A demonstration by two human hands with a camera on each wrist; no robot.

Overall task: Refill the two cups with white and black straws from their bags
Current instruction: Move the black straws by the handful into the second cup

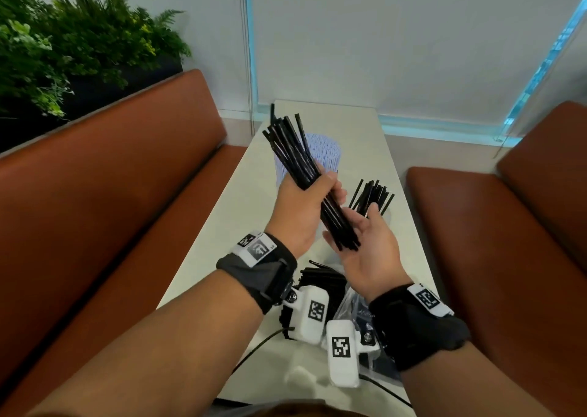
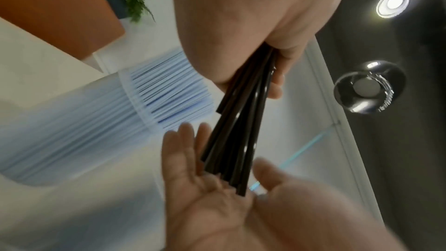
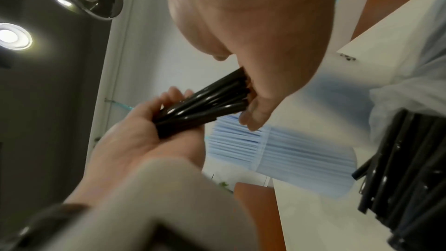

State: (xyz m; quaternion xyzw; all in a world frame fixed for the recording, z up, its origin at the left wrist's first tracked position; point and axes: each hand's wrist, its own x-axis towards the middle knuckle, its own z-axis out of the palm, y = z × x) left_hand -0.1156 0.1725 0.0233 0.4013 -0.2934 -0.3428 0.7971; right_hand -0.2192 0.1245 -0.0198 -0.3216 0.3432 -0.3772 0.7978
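My left hand [image 1: 305,207] grips a bundle of black straws [image 1: 298,162] around its middle, held tilted above the table [image 1: 222,235]. The bundle's lower ends rest against the flat palm of my right hand [image 1: 365,242], which lies open beneath them; the same contact shows in the left wrist view on the black straws [image 2: 236,140]. Behind the bundle stands a clear cup packed with white straws [image 1: 320,153]. To the right, a second cup holds several black straws [image 1: 371,194], its body hidden by my right hand. A plastic bag of black straws [image 1: 320,280] lies near my wrists.
Brown bench seats [image 1: 127,194] flank the narrow white table on both sides. A plant [image 1: 63,45] stands behind the left bench. A white window blind [image 1: 397,41] closes the far end. A thin black cable [image 1: 260,343] runs across the near tabletop.
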